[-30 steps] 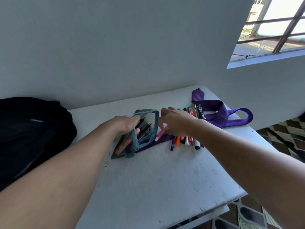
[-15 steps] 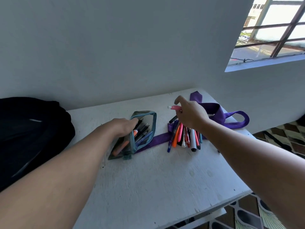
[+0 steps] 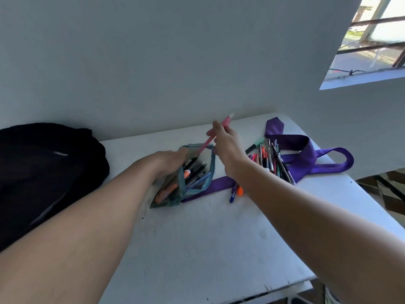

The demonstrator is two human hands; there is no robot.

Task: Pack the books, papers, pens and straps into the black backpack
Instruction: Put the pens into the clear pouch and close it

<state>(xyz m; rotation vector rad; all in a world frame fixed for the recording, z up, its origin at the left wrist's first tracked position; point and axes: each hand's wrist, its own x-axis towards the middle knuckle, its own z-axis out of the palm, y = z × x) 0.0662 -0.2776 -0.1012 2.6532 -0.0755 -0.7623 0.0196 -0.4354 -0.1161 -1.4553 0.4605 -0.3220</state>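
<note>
Pens fill a clear pencil case (image 3: 190,174) with teal edging that lies open near the middle of the white table (image 3: 197,249), its mouth facing right. The left hand (image 3: 168,161) grips the case's upper lip, fingers curled over the edge and holding it apart. Just above the opening, the right hand (image 3: 225,143) pinches a pink pen (image 3: 215,133) between thumb and fingertips; the pen is tilted, its lower tip just over the case's far rim, its upper end blurred. To the right, a loose pile of pens (image 3: 271,159) rests on a purple strap (image 3: 306,154), which loops toward the table's right edge and also runs left under the case. A blue pen (image 3: 232,194) and an orange pen (image 3: 240,190) lie apart from the pile, just near of the strap and partly hidden by the right forearm. The black backpack (image 3: 43,172) sits at the far left against the grey wall (image 3: 153,62), well apart from the case. The near half of the tabletop is bare surface, crossed only by the two forearms, and ends in a chipped near edge. A barred window (image 3: 372,40) opens at the upper right.
</note>
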